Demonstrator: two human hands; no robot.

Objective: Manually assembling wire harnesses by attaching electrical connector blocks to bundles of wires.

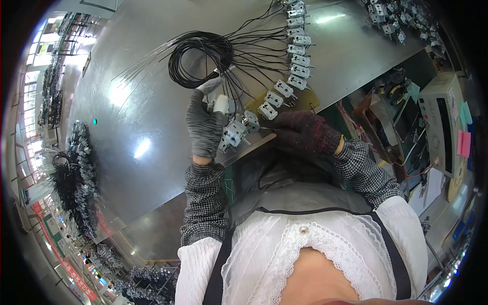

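My left hand [204, 124], in a grey knit glove with pale covers on thumb and forefinger, rests on the metal table. Thumb and forefinger are apart, close to the black wires. Beside its palm, a silver metal fitting with pins [234, 134] lies at the table edge, with a smaller fitting [250, 121] next to it. My right hand [307, 133], in a dark red and black glove, is closed at the edge near these fittings; what it holds is hidden. Several similar fittings [300, 60] curve away in a row, wired to a coil of black wire [201, 58].
A yellowish board [310, 99] lies under the nearest fittings of the row. More fittings [389, 18] are piled at the far right. Right of the table stand an open tool tray [378, 124] and a beige machine [439, 117]. Bundles of wired parts [76, 178] hang at left.
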